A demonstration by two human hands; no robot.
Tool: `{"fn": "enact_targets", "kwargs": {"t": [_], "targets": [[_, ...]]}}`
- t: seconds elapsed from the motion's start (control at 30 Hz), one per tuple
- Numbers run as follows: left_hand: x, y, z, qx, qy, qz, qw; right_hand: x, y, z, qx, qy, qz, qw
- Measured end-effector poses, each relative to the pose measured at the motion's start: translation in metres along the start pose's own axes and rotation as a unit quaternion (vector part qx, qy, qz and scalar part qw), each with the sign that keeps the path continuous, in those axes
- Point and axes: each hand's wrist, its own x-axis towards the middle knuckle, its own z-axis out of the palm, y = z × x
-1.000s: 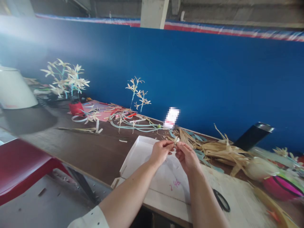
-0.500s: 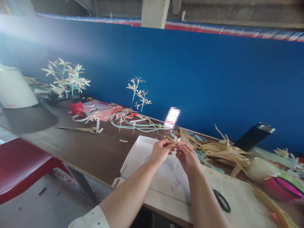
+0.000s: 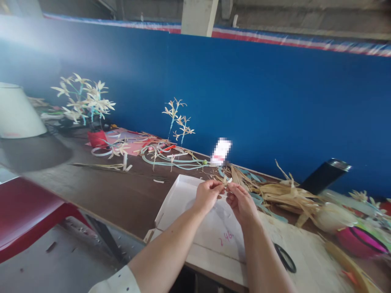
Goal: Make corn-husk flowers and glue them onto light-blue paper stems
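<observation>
Above a shallow white cardboard box (image 3: 175, 205), my left hand (image 3: 207, 197) and my right hand (image 3: 243, 201) meet fingertip to fingertip. Both are closed in a pinch on a small pale piece of dried husk (image 3: 225, 180), which pokes up between the fingers. Its lower part is hidden by the fingertips. Just beyond my right hand lies a heap of dried corn husks (image 3: 275, 195).
Husk flowers (image 3: 88, 101) stand in a red pot (image 3: 97, 139) at the left. Two flower stems (image 3: 171, 120) rise near the blue partition (image 3: 275, 101). A dark flask (image 3: 325, 175) leans at the right. A black ring (image 3: 285, 257) lies beside my right forearm.
Both hands keep nearly the same place and the same pinch on the husk piece. The view has shifted very slightly.
</observation>
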Motion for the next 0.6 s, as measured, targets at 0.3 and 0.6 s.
{"fn": "enact_targets", "kwargs": {"t": [0.3, 0.6], "targets": [[0.003, -0.006, 0.0, 0.009, 0.001, 0.0, 1.0, 0.001, -0.004, -0.001, -0.03, 0.066, -0.013, 0.997], [0.003, -0.008, -0.004, 0.063, -0.007, 0.03, 0.998, -0.07, -0.052, -0.004, -0.284, 0.222, -0.153, 0.92]]}}
